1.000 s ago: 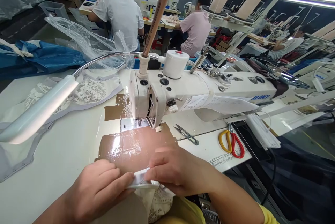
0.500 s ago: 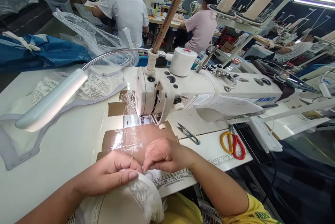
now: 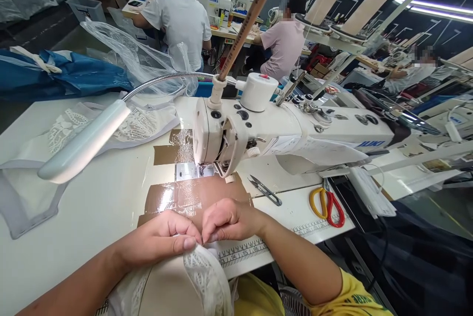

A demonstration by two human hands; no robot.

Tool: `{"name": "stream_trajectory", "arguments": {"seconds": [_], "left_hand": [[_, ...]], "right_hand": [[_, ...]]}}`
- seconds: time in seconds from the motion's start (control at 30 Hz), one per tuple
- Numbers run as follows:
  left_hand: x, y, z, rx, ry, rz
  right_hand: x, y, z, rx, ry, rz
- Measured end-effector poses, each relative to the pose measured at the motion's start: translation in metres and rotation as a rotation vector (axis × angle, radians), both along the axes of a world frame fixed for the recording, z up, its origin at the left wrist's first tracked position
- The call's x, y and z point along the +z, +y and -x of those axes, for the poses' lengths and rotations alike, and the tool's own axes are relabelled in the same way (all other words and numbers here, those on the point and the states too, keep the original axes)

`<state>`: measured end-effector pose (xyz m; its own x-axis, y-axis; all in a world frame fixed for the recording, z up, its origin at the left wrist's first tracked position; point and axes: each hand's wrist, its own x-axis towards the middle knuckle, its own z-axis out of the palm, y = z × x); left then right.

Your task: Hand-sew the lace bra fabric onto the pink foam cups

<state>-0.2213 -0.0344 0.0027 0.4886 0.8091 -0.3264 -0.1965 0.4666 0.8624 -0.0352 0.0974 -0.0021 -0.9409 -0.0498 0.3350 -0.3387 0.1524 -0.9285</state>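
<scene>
A bra (image 3: 172, 289) with a smooth beige cup and white lace trim lies at the table's front edge, against the yellow shirt. My left hand (image 3: 162, 237) is closed on its upper edge, thumb on top. Right beside those fingertips, my right hand (image 3: 229, 220) is closed in a pinch at the same edge; what its fingers hold is too small to make out. Beyond both hands stands a white sewing machine (image 3: 254, 131), its needle area above a metal plate (image 3: 185, 171). Brown tape (image 3: 195, 195) covers the table between machine and hands.
Thread snips (image 3: 266, 191) and scissors with yellow and red handles (image 3: 334, 208) lie to the right. A lamp (image 3: 83, 146) hangs over the left side, above another lace bra piece (image 3: 138, 124). A printed ruler (image 3: 244, 252) runs along the front edge. Co-workers sit behind.
The view has shifted slightly. Both hands stay together at the bra's edge, with fingertips a little closer, and more of the lace and cup shows.
</scene>
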Motion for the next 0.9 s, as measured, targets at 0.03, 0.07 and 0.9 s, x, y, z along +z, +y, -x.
{"name": "stream_trajectory", "arguments": {"seconds": [0.03, 0.07, 0.9], "left_hand": [[-0.001, 0.0, 0.0, 0.005, 0.008, -0.012], [-0.001, 0.0, 0.0, 0.007, 0.02, -0.028], [-0.004, 0.002, -0.001, 0.001, 0.05, -0.004]], "right_hand": [[0.0, -0.001, 0.0, -0.008, 0.0, -0.012], [-0.001, -0.002, 0.0, -0.017, -0.002, -0.026], [0.006, 0.003, -0.002, -0.004, -0.103, -0.145]]}}
